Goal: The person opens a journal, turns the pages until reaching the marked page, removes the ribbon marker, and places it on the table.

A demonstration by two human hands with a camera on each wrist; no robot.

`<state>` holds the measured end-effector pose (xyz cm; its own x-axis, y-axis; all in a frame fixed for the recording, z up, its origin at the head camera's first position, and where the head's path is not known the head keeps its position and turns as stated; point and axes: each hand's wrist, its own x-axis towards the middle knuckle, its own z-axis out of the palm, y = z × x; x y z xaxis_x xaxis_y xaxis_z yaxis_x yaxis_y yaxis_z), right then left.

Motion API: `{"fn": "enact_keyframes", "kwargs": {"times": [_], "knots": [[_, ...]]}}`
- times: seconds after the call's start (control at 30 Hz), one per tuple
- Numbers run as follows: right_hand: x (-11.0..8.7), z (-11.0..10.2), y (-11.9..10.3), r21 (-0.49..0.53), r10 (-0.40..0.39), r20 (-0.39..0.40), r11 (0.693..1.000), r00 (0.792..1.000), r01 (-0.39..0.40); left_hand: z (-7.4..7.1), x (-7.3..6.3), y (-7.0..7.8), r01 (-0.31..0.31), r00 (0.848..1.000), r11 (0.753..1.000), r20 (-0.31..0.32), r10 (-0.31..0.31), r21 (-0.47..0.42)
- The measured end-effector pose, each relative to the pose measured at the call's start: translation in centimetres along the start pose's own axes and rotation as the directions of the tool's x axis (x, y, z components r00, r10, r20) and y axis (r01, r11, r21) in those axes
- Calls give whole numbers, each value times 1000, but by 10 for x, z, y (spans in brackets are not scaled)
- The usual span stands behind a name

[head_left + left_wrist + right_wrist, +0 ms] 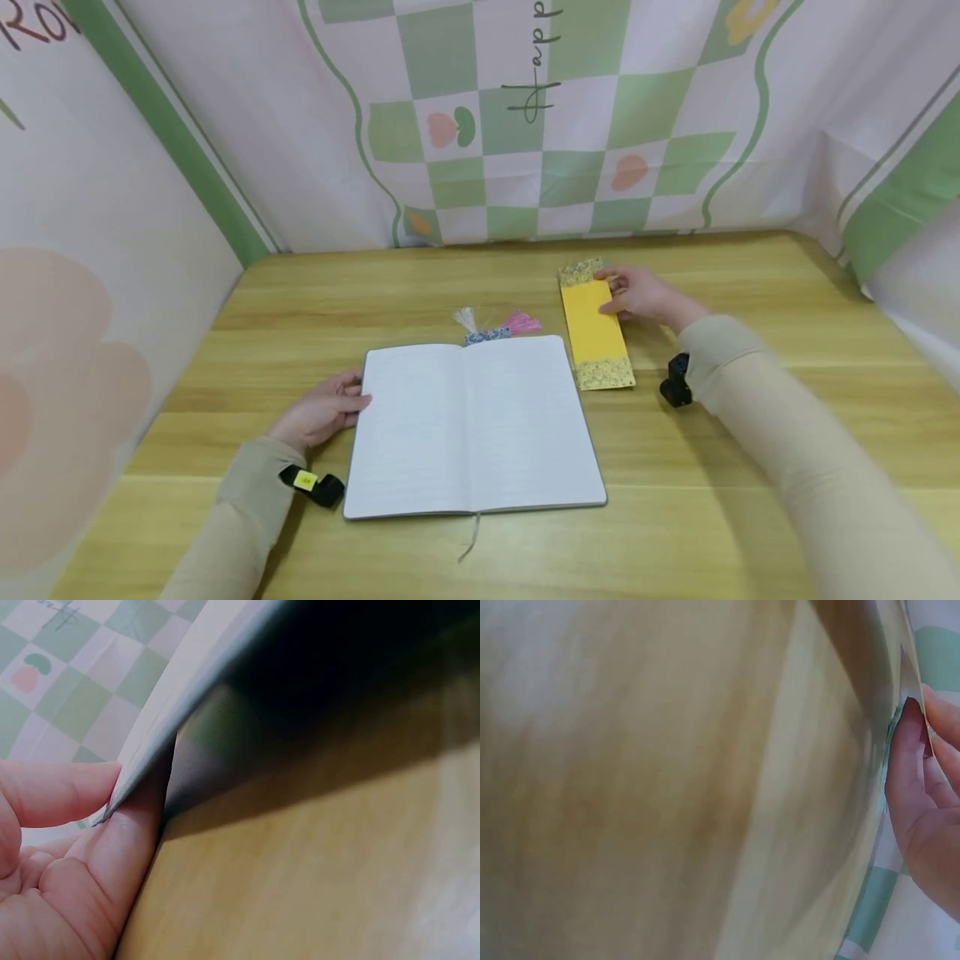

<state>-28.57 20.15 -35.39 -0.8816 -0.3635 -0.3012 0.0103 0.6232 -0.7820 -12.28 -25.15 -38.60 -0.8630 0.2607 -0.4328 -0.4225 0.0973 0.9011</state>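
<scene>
An open notebook (416, 433) with pale lined pages lies on the table, its ribbon (471, 542) trailing from the bottom edge. My left hand (318, 410) pinches the notebook's left edge, thumb on top and a finger beneath; in the left wrist view that edge (169, 724) is tilted up off the wood. At the right, my right hand (637, 293) holds the long side of a yellow card strip (592, 321) with floral-patterned ends, thumb and fingers on either side of its edge. The strip's lower end is beside the notebook's upper right corner.
A blue-patterned piece (487, 335) shows above the notebook's top edge, partly hidden by it, with a white tassel (466, 317) and a pink tassel (522, 322). A checkered curtain (510, 175) hangs behind the wooden table (675, 517).
</scene>
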Motion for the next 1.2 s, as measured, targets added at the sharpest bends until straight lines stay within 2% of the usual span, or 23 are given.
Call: {"fn": "enact_keyframes", "kwargs": {"times": [0.27, 0.43, 0.63, 0.87, 0.93, 1.07, 1.2], "knots": [[0, 6, 7, -116, 7, -2, 993, 1000, -7, 1, -1, -1, 9, 1000, 1000, -10, -9, 1], [0, 9, 5, -239, -49, -37, 970, 998, 39, 2, -1, -1, 11, 1000, 1000, -21, -11, 5], [0, 10, 5, -288, -59, -46, 957, 997, 44, 2, -1, -2, 16, 999, 1000, -34, -16, 12], [-5, 10, 5, -381, -99, -81, 922, 992, 61, 2, 1, -2, 24, 999, 1000, -37, -23, 17], [-7, 10, 3, -382, -104, -101, 922, 989, 58, 3, 1, -1, 29, 999, 999, -45, -28, 18], [-12, 10, -3, -337, -112, -151, 940, 982, 55, 4, 0, 1, 25, 998, 1000, -50, -25, 18], [-18, 13, -10, -301, -149, -208, 950, 967, 82, 3, 0, 2, 17, 999, 1000, -36, -16, 20]]}}
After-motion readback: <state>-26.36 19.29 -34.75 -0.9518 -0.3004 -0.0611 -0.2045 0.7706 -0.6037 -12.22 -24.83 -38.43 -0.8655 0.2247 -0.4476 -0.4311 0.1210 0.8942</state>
